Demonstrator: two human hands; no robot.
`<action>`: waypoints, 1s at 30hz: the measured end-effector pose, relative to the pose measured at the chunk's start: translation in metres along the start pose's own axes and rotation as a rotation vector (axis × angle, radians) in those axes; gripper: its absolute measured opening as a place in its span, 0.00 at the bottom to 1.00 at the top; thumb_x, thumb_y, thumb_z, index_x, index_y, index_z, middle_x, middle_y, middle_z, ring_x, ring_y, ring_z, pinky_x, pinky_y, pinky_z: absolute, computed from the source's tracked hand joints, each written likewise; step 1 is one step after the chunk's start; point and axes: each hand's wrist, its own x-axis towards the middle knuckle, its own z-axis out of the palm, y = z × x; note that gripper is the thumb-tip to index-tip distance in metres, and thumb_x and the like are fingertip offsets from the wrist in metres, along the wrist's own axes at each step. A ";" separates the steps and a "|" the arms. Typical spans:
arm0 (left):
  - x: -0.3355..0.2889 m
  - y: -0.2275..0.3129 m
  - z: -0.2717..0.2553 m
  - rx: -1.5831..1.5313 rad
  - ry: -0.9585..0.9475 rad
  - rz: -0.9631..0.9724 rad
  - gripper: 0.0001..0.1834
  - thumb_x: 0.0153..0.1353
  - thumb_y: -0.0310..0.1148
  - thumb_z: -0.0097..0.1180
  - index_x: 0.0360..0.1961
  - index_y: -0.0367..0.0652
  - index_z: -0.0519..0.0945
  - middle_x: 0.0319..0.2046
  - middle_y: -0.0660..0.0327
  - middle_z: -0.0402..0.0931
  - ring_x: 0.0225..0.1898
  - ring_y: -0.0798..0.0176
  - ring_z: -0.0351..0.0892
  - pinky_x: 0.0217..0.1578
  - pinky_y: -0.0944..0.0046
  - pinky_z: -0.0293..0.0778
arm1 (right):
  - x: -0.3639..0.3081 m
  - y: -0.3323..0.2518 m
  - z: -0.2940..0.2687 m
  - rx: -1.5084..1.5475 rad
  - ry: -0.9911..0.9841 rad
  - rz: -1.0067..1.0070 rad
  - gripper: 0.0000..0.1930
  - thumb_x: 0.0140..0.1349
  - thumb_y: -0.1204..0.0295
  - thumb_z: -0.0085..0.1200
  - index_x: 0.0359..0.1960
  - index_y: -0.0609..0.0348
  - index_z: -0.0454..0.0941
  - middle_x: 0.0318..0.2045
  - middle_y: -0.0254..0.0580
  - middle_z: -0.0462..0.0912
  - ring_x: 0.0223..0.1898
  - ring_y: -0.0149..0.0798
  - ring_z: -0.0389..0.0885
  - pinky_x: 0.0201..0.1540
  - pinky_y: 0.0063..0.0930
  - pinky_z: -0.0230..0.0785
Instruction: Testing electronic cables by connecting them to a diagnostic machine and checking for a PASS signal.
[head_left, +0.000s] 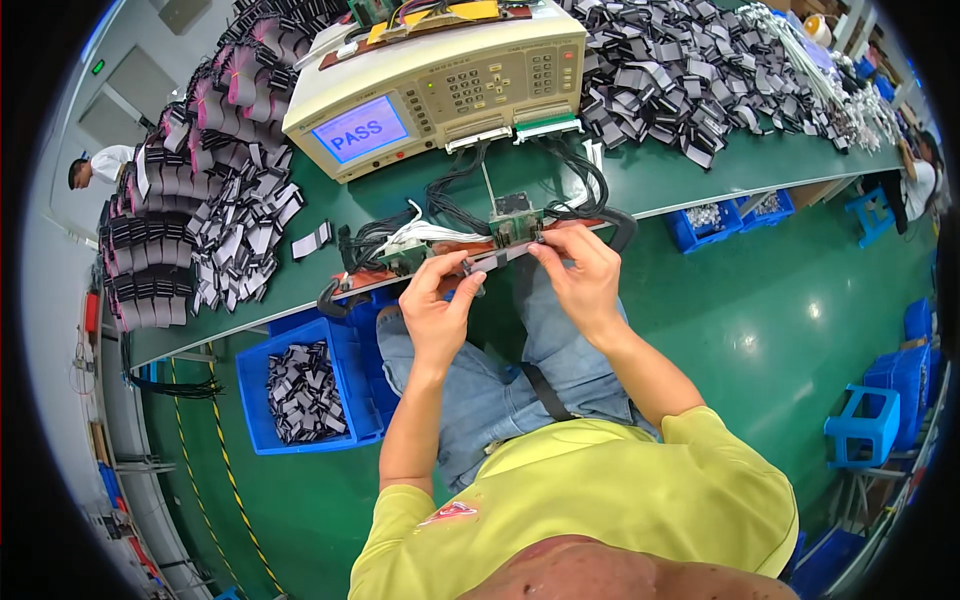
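A short grey ribbon cable (pixel 502 259) with dark connectors at its ends stretches between my two hands at the table's front edge. My left hand (pixel 436 308) pinches its left end between thumb and fingers. The fingers of my right hand (pixel 584 278) close on its right end, right beside a small green circuit board fixture (pixel 514 221). Whether that end sits in the fixture's socket cannot be made out. A second green board (pixel 406 262) is near my left fingertips. Behind the fixture stands a beige bench tester (pixel 450 95) with a lit blue screen, wired to the fixture by black cables.
Ribbon cables are heaped at the right (pixel 670 75) and left (pixel 245 230) of the green table (pixel 660 185). One loose cable (pixel 312 240) lies left of the tester. A blue bin (pixel 255 400) of cables sits below left. Blue stools (pixel 865 425) stand right; other people are farther off.
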 end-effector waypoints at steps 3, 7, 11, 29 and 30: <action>-0.004 0.006 0.005 -0.043 -0.011 -0.025 0.17 0.59 0.20 0.73 0.49 0.34 0.86 0.41 0.58 0.84 0.40 0.66 0.85 0.39 0.68 0.84 | -0.002 0.001 -0.003 -0.009 0.016 0.007 0.09 0.57 0.78 0.72 0.36 0.65 0.84 0.31 0.45 0.85 0.29 0.44 0.85 0.31 0.32 0.78; -0.003 -0.002 0.007 -0.004 -0.006 -0.012 0.17 0.59 0.20 0.73 0.50 0.34 0.86 0.40 0.58 0.84 0.40 0.67 0.84 0.39 0.68 0.84 | 0.002 0.005 -0.001 -0.029 0.029 -0.017 0.08 0.58 0.77 0.72 0.36 0.64 0.84 0.31 0.45 0.84 0.28 0.44 0.85 0.30 0.33 0.77; -0.001 -0.003 0.008 0.001 -0.001 -0.020 0.17 0.58 0.20 0.73 0.49 0.35 0.86 0.40 0.58 0.84 0.41 0.67 0.83 0.40 0.68 0.84 | 0.004 0.009 0.001 -0.051 -0.001 -0.017 0.08 0.59 0.76 0.72 0.36 0.63 0.85 0.30 0.44 0.83 0.26 0.44 0.84 0.29 0.34 0.75; -0.011 -0.007 0.008 -0.048 -0.040 -0.041 0.15 0.61 0.16 0.68 0.50 0.34 0.84 0.44 0.58 0.84 0.40 0.69 0.83 0.42 0.68 0.84 | 0.017 0.001 -0.004 -0.093 -0.035 -0.091 0.13 0.53 0.72 0.75 0.35 0.59 0.82 0.32 0.40 0.83 0.29 0.46 0.86 0.30 0.36 0.77; -0.012 -0.005 0.008 -0.080 -0.064 -0.052 0.14 0.61 0.16 0.67 0.49 0.34 0.84 0.44 0.58 0.84 0.43 0.68 0.85 0.43 0.68 0.84 | 0.017 -0.004 -0.007 -0.083 -0.073 -0.155 0.14 0.52 0.71 0.76 0.35 0.59 0.82 0.32 0.39 0.83 0.30 0.45 0.86 0.31 0.36 0.78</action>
